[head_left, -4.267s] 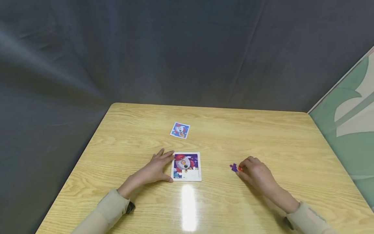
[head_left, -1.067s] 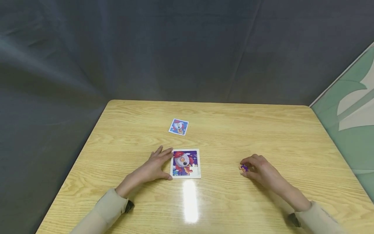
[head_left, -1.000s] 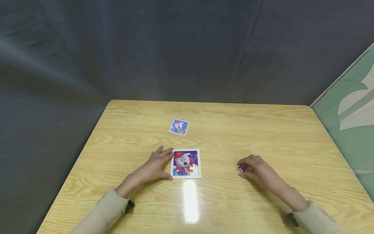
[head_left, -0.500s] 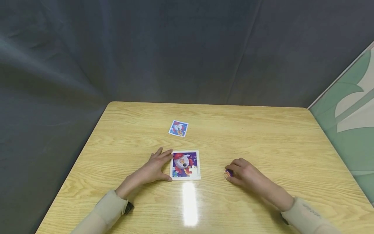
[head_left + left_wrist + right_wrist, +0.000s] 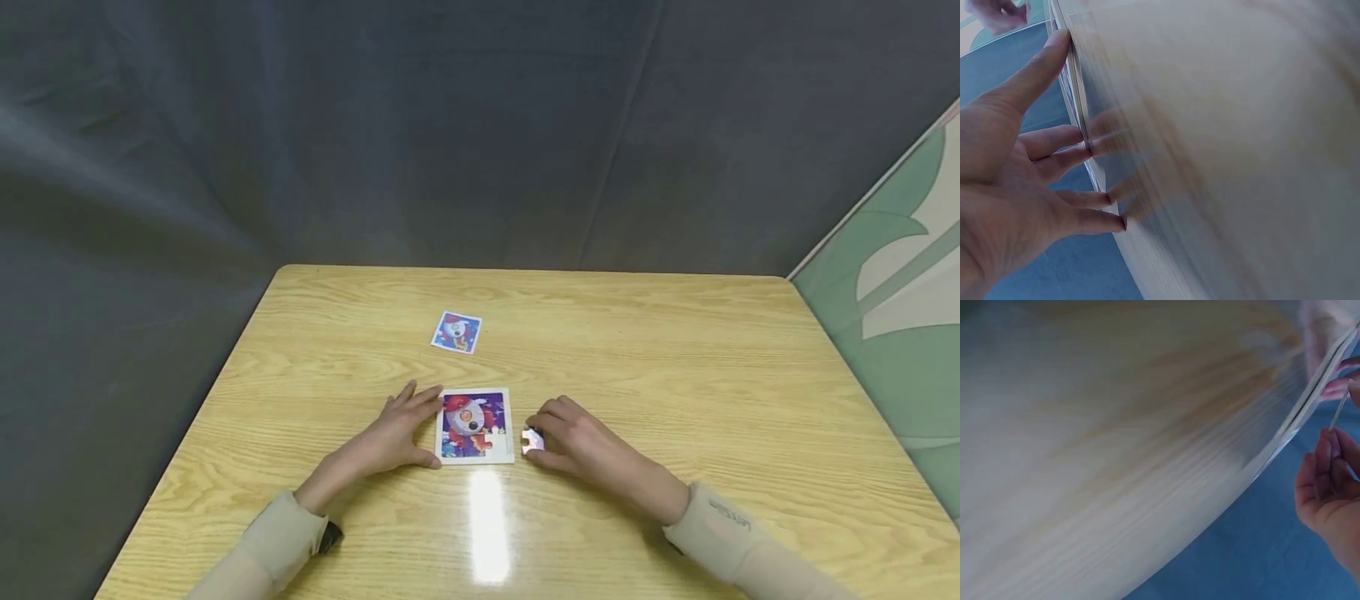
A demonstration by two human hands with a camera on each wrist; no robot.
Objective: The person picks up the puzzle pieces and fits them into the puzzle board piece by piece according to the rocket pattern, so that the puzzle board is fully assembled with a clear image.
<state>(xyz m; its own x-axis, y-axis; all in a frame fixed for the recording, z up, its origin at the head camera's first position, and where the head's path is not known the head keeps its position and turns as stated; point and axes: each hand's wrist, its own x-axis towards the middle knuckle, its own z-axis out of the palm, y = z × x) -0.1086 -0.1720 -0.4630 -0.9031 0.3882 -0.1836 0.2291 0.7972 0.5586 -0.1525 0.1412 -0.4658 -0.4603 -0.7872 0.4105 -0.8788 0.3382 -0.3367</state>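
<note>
A small square jigsaw tray point(image 5: 512, 425) with a pale rim lies near the middle of the table. Its picture shows a grey-and-red rocket on purple; the lower right corner shows bare white tray floor. My left hand point(image 5: 397, 429) rests along the tray's left edge, thumb and fingers spread and fairly straight, as the left wrist view also shows on that hand point(image 5: 1022, 162). Just right of the tray, my right hand point(image 5: 581, 437) pinches a jigsaw piece point(image 5: 532, 442), which catches glare. In the right wrist view the piece point(image 5: 1339, 412) appears edge-on between thumb and fingers.
A small picture card point(image 5: 457, 332) with a similar rocket lies beyond the tray. The wooden table point(image 5: 675, 358) ends at a dark curtain point(image 5: 450, 142) behind and at left. A green-and-white patterned panel point(image 5: 900, 333) stands at right.
A piece with an orange flame has been added to the tray's lower part since the oldest frame. My right hand has carried another piece leftward to the tray's side. The left hand stays put.
</note>
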